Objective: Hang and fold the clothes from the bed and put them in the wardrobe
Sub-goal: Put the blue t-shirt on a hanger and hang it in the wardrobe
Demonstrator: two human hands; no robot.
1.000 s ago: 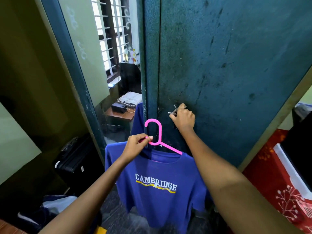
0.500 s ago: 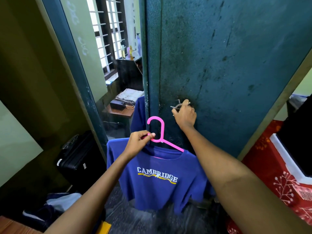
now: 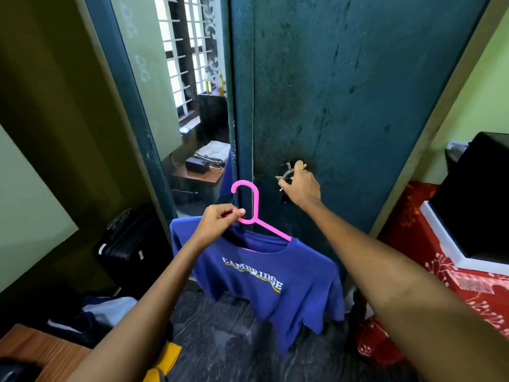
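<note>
A blue T-shirt [image 3: 270,282] printed CAMBRIDGE hangs on a pink plastic hanger [image 3: 252,205] in front of the dark teal metal wardrobe [image 3: 358,92]. My left hand [image 3: 217,223] pinches the hanger just below its hook and holds the shirt up. My right hand [image 3: 301,186] grips the metal door handle [image 3: 285,176] on the right wardrobe door. The left door carries a mirror [image 3: 179,92] that reflects a window and a small table.
A black suitcase [image 3: 129,246] stands on the floor at the left. Loose clothes [image 3: 91,315] lie at the lower left beside a wooden surface [image 3: 35,351]. On the right, a red patterned cloth [image 3: 440,271] covers a surface with a black object [image 3: 476,199] on it.
The shirt and hanger have stayed in front of the doors while the view shifted slightly. My right hand has kept its hold on the handle.
</note>
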